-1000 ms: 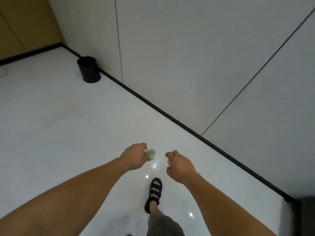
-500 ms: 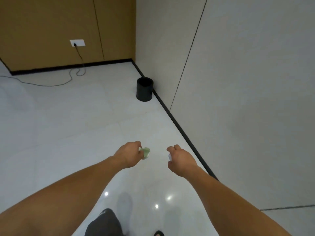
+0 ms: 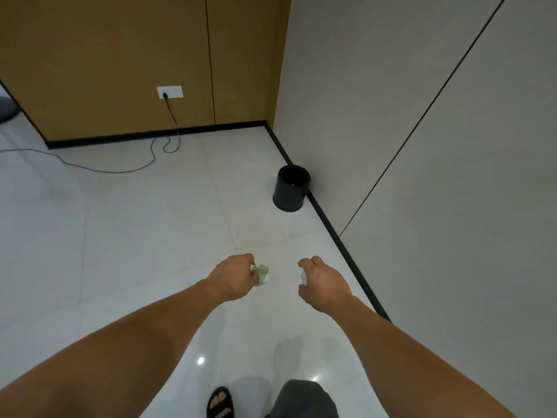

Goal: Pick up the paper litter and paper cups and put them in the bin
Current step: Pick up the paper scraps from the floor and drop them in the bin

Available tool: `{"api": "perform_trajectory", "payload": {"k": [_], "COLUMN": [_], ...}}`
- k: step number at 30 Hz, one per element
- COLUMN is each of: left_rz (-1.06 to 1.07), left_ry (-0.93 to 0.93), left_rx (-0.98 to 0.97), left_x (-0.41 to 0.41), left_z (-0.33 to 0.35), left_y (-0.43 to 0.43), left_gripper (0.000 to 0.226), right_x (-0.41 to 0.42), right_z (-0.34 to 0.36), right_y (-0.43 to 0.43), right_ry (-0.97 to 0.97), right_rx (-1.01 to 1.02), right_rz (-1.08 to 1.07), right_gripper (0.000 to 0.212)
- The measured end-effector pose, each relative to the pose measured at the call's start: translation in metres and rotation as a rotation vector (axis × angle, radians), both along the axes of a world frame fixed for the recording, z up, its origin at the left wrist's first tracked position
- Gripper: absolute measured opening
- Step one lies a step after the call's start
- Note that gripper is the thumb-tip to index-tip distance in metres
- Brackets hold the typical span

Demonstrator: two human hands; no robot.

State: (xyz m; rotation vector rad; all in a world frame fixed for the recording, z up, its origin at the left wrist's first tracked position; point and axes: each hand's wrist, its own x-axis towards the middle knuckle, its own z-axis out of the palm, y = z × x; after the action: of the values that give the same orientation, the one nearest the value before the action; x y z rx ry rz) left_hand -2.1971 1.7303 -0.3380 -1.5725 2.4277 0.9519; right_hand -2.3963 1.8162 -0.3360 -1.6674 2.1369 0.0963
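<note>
My left hand (image 3: 235, 276) grips a crumpled pale green piece of paper (image 3: 261, 274) that sticks out past the fingers. A small white scrap of paper (image 3: 303, 278) shows inside my right hand (image 3: 324, 283), which is curled round it. Both hands are held out in front of me above the white floor. The black round bin (image 3: 291, 188) stands on the floor ahead, against the grey wall's black skirting, some way beyond the hands. Its opening faces up and looks dark inside.
A grey wall (image 3: 437, 176) runs along the right. A brown panelled wall (image 3: 120, 61) with a socket (image 3: 169, 92) closes the far end. A thin cable (image 3: 126, 164) trails over the floor at the left. My sandalled foot (image 3: 221, 402) is at the bottom.
The view has swung left and forward along the wall. The bin now sits nearer and more central ahead of me. Both hands keep their hold on the paper.
</note>
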Motion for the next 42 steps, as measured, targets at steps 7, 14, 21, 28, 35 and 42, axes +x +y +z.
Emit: {"api": "perform_trajectory", "payload": {"k": [7,14,21,28,35,42], "left_rz": [-0.058,-0.055,-0.059,-0.144,-0.294,-0.442], "left_ry": [-0.013,-0.053,-0.024,-0.041,-0.038,-0.087], "left_rx": [0.01,-0.018,-0.035,-0.032,-0.002,0.077], "left_x": [-0.059,-0.122,-0.163,-0.192,-0.247,-0.338], "left_z": [-0.005,0.001,0.007,-0.01,-0.004,-0.032], "left_y": [-0.137,-0.282,-0.413,-0.56,-0.682,-0.753], "left_gripper": [0.027,0.031,0.029,0.031,0.033,0.032], "right_x": [-0.048,-0.1,-0.138,-0.158,-0.195,-0.267], "right_z": [-0.005,-0.001,0.005,-0.018,-0.02,-0.057], "right_y": [-0.134,-0.295,-0.424,-0.554,-0.639,-0.686], "right_ry": [-0.003,-0.03,-0.028,-0.04,-0.048,-0.127], "right_rx": [-0.024,-0.035,-0.005,-0.002,-0.012,0.064], "right_rz": [-0.033,0.017,0.028,-0.084,-0.264,-0.439], "right_gripper": [0.055,0.054,0.056,0.051,0.054,0.058]}}
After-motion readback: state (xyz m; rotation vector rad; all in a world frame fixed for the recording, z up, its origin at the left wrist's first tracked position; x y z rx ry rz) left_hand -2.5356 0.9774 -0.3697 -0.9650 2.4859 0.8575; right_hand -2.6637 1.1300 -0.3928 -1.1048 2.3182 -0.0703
